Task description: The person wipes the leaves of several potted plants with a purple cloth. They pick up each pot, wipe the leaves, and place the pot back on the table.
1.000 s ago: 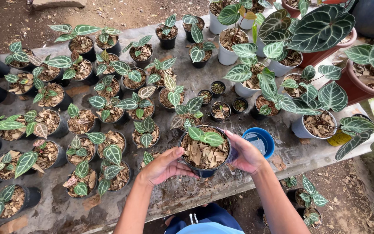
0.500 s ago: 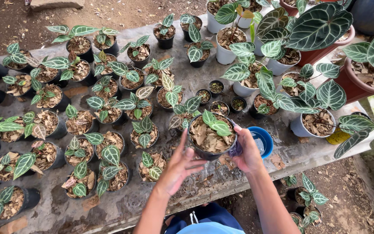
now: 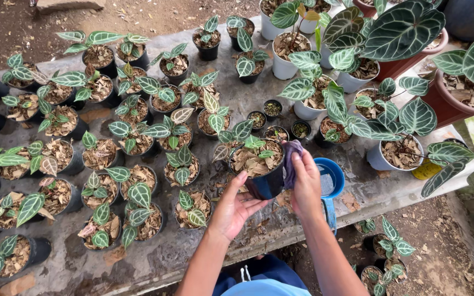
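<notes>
Held pot: a black round plastic pot (image 3: pixel 263 174), filled with dry brown leaf litter and a small green white-veined seedling, is held just above the near edge of the table, tilted slightly toward the person.
Left hand: the left hand (image 3: pixel 236 207) is seen under and beside the pot's lower wall, fingers spread open and curved as a cradle; the weight appears to be borne there so the side stays free.
Right hand: the right hand (image 3: pixel 306 183) is closed on a crumpled dark purple cloth (image 3: pixel 291 159), which is pressed against the pot's right rim and wall, apparently for wiping.
Table: a grey, stained, rough slab table (image 3: pixel 154 257) is covered with rows of similar black pots (image 3: pixel 138 189), set close together, rims nearly touching.
Blue vessel: a round blue plastic scoop (image 3: pixel 329 178) holding some water is seen just beside the right hand, within easy reach.
Larger plants: white pots (image 3: pixel 286 64) and a terracotta-red pot (image 3: pixel 448 107) with broad, dark, velvety, pale-veined leaves are grouped at the far right.
Ground: bare brown soil is seen beyond the table.
</notes>
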